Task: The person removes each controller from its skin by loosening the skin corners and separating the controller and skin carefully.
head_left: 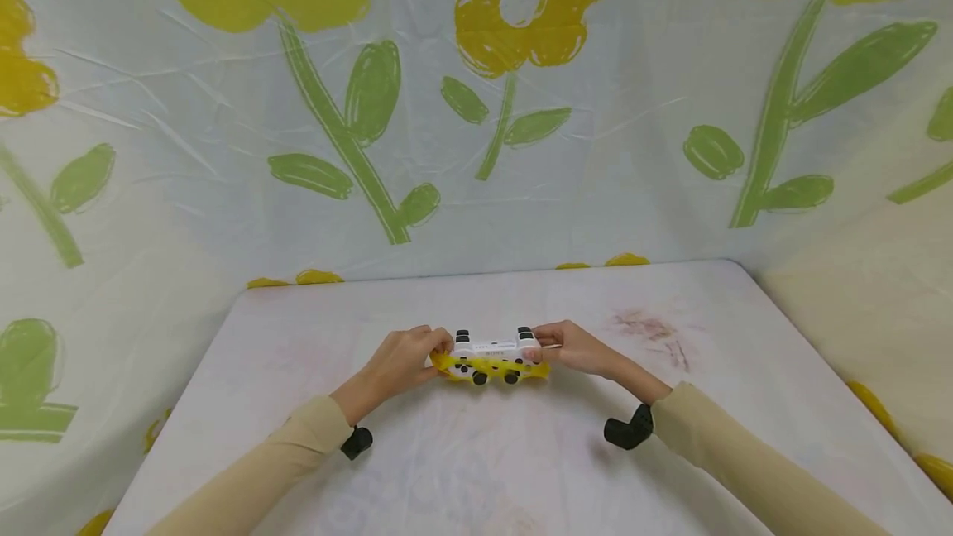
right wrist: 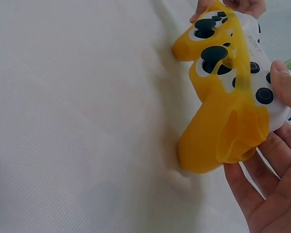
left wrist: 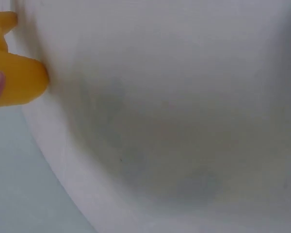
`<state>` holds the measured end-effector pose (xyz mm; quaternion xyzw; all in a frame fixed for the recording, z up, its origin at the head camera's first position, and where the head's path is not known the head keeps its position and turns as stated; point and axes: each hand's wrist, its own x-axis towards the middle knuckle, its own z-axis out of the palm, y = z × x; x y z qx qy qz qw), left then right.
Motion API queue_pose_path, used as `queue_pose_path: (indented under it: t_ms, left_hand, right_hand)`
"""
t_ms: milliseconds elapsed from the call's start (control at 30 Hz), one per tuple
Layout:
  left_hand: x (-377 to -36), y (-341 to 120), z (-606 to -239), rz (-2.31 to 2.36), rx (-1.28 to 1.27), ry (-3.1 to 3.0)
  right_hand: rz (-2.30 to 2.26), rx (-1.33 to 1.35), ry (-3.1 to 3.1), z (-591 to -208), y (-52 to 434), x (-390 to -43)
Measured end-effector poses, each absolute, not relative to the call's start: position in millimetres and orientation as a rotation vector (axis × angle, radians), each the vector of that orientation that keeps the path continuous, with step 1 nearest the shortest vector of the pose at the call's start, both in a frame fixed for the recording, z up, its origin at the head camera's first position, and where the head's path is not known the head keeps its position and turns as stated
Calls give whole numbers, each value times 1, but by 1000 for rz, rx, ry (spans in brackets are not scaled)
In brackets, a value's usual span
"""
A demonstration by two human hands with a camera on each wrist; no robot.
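From my remote seat I see a white table (head_left: 476, 470) with a rounded far corner and faint reddish smudges (head_left: 655, 333) toward its right side. Behind and along both sides hangs a pale, creased cloth backdrop (head_left: 633, 189) painted with large yellow flowers (head_left: 524, 2) on green stems and leaves (head_left: 372, 89) (the folds catch the light softly). Lighting is even and diffuse, with only weak shadows on the tabletop.

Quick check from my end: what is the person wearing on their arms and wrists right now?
Both arms wear long beige sleeves reaching to the wrists. A small black device is strapped under each wrist, one on the left and a bulkier angled one on the right. The left hand and right hand are bare: no gloves, rings or watch visible.
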<state>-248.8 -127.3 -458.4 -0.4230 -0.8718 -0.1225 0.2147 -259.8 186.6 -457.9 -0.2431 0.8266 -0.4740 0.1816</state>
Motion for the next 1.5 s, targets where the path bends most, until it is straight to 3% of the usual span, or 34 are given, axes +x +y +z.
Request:
queue_pose_path:
  t_ms: [200, 1300, 1500]
  left_hand:
    - [-245, -130, -459, -339, -1077, -2497]
    - [-237, -138, -469, -403, -1129, -2702]
    - [-236, -140, -468, -590, -1063, -2774]
  right_hand:
    - [-1340, -707, 2324, -460, 184, -261]
    - [-1346, -708, 2316, -458, 188, -264]
    - [-1368, -664, 2314, -462, 187, -264]
